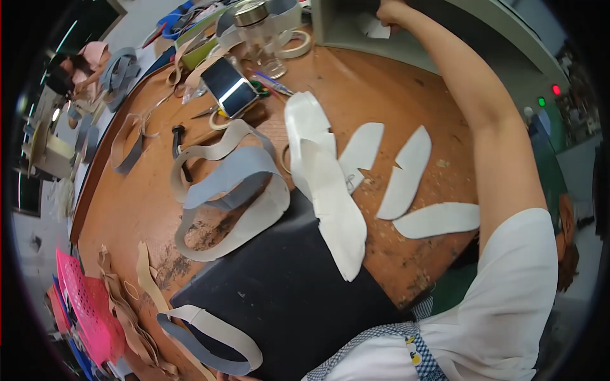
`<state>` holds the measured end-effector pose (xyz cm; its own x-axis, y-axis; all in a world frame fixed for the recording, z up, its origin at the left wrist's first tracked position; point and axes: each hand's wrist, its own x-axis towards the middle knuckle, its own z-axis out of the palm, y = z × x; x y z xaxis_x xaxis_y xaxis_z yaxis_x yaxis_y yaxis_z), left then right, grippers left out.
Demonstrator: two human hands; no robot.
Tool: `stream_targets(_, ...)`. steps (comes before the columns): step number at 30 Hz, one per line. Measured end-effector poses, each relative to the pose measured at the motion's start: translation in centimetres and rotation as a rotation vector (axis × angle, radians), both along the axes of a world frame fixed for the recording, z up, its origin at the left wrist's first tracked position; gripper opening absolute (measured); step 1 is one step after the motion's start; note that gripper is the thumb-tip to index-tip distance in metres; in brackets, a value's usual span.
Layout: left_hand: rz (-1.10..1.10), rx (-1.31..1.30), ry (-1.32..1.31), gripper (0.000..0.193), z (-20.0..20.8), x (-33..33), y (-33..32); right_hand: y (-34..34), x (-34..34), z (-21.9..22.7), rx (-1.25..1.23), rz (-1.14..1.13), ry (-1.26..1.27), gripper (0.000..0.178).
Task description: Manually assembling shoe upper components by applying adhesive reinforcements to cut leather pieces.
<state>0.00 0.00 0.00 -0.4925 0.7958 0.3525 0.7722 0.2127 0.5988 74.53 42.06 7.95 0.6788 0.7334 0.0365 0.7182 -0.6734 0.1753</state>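
Observation:
My right arm stretches to the top, where my right hand (393,14) is closed on a small white piece (376,28) inside a grey cabinet-like machine (406,49). At the lower edge only some fingertips of my left hand (238,378) show, closed at the near end of a grey and beige strap loop (238,340). That loop overlaps a black pad (273,298). Several larger grey strap loops (232,178) lie beyond it. White shaped pieces (330,197) are stacked across the pad's far edge. Separate white pieces (408,171), some notched, lie to their right.
A phone (229,87), a glass jar (260,41), a tape roll (297,44) and a hammer (180,149) are on the far side of the brown table (127,209). Beige strips (127,311) and a pink basket (89,308) are at left. Another person (86,73) sits far left.

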Motion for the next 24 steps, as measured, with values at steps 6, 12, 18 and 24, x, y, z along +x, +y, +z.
stream_targets(6, -0.106, 0.473, -0.012, 0.03, 3.5, 1.9, 1.4, -20.3, -15.7, 10.1, 0.333, 0.718, 0.294, 0.016)
stream_targets(12, -0.896, 0.186, -0.341, 0.031, 10.1, 9.6, 4.5, -31.9, -28.3, 14.9, 0.141, 1.142, 0.857, 0.021)
stream_targets(18, -1.281, -0.552, -0.943, 0.035, 11.1, 14.7, 4.7, -32.7, -35.4, 11.2, -0.109, 1.069, 1.411, 0.037)
stream_targets(24, -1.177, -0.562, -1.114, 0.018, 11.1, 11.6, 1.5, -30.4, -18.8, -3.0, 0.092, 0.902, 0.733, 0.051)
